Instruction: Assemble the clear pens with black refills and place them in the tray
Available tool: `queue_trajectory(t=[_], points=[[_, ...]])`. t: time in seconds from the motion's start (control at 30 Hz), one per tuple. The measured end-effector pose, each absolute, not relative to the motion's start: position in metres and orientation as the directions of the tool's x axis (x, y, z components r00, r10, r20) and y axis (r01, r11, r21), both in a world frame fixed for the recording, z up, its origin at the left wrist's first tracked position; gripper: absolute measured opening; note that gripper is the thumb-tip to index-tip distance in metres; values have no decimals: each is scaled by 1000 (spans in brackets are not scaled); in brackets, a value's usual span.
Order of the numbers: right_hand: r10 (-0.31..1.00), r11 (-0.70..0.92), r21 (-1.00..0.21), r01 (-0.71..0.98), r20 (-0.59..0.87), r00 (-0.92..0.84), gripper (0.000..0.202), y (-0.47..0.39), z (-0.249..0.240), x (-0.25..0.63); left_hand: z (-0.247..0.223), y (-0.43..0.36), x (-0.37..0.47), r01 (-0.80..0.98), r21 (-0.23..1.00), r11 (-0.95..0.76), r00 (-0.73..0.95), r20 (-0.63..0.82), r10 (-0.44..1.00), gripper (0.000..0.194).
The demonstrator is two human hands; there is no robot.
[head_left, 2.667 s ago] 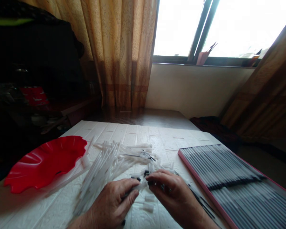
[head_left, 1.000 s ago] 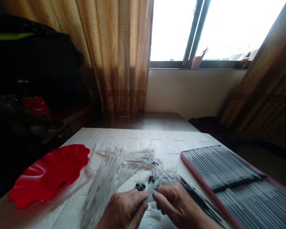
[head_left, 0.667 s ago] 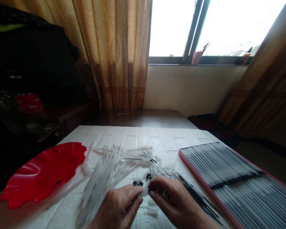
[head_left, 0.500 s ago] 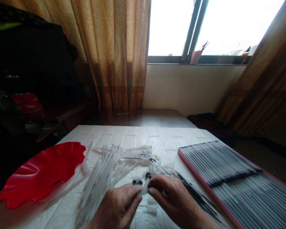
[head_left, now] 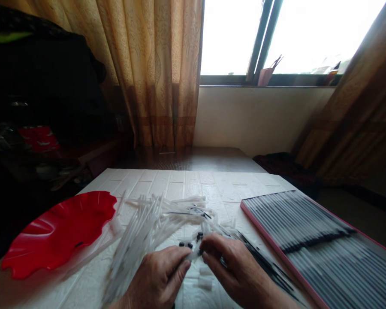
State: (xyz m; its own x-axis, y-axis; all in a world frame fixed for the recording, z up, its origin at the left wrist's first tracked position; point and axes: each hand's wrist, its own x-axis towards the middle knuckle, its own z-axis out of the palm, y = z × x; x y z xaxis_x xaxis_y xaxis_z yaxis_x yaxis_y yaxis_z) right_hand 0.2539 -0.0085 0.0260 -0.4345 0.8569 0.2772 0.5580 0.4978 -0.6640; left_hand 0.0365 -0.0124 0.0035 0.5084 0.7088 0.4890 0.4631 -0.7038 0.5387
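Observation:
My left hand (head_left: 163, 274) is closed, thumb against forefinger, on a short translucent plastic piece (head_left: 193, 255) that looks like a pen cap. Touching its other end, my right hand (head_left: 231, 262) is also closed, with a small dark bit at the fingertips that I cannot make out clearly. Small black plugs (head_left: 185, 245) lie just beyond my fingers. More short translucent pieces (head_left: 206, 282) lie between my hands. Left of them is a heap of long translucent pen barrels (head_left: 138, 236). Thin black refills (head_left: 260, 257) lie beside my right hand.
A red wavy-edged plate (head_left: 61, 231) stands on the left of the white brick-patterned table top (head_left: 209, 180). At the right lies a pink-edged tray (head_left: 260, 227) with rows of dark-and-clear pens. Behind are a curtain (head_left: 161, 86) and a window (head_left: 231, 38).
My right fingertips have shifted slightly away from my left hand, and a dark bit now shows at them. The left hand keeps the translucent piece. The view has moved a little.

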Motion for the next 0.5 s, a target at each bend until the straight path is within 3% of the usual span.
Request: queue_trajectory(t=[0.37, 0.5], points=[[858, 503, -564, 655, 229, -461, 38, -8, 17, 250, -2, -13, 37, 506, 448, -737, 556, 484, 676, 20], [865, 486, -607, 629, 231, -445, 33, -8, 18, 251, 1, -14, 37, 493, 474, -729, 524, 507, 684, 19]])
